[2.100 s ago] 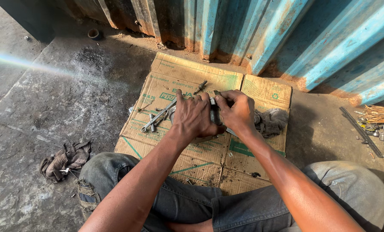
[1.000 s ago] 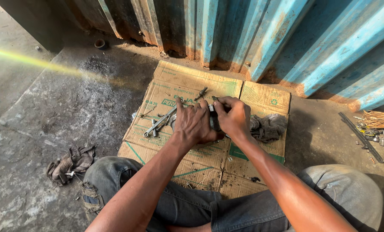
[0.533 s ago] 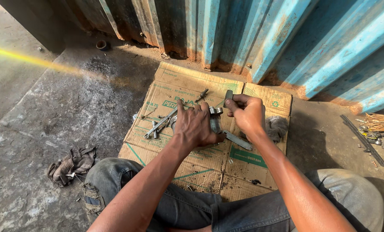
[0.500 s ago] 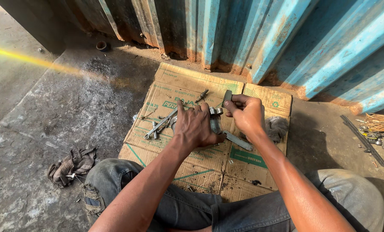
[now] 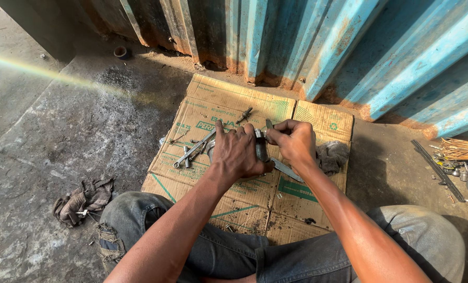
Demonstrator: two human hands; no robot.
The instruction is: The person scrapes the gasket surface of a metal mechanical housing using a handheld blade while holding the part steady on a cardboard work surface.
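I am gripping the metal part [image 5: 262, 149] upright between both hands, left hand [image 5: 239, 154] wrapping it, right hand [image 5: 296, 142] pinching its top.

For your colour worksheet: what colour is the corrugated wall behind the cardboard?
Light blue with rusty patches; the corrugated wall shows in the head view.

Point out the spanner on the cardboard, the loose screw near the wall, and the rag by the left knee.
Spanner [image 5: 193, 151]: head view, middle of its shaft.
Loose screw [image 5: 244, 114]: head view, mid-length of it.
Rag [image 5: 83, 199]: head view, centre of the crumpled cloth.
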